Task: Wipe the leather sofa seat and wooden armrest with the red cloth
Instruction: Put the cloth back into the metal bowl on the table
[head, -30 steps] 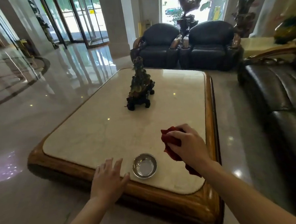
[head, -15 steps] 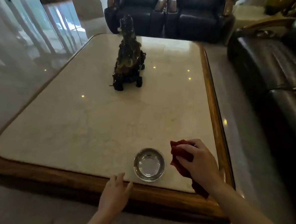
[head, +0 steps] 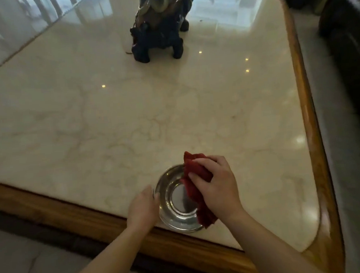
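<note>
My right hand (head: 217, 186) grips the crumpled red cloth (head: 195, 177) and holds it over the right side of a small steel bowl (head: 176, 202); the cloth's lower end hangs past the bowl's rim. That bowl stands near the front edge of the marble table. My left hand (head: 143, 208) rests against the bowl's left rim, fingers curled around it. The dark leather sofa (head: 350, 41) shows only as a strip at the far right edge. Its wooden armrest is out of sight.
The marble table top (head: 131, 118) has a raised wooden border (head: 309, 128) along the front and right. A dark carved ornament (head: 159, 25) stands at the table's far middle. Glossy floor (head: 346, 179) separates table and sofa.
The view has dropped and closed in on the table. My right hand carried the cloth left over the bowl. My left hand moved from the wooden border to the bowl's rim.
</note>
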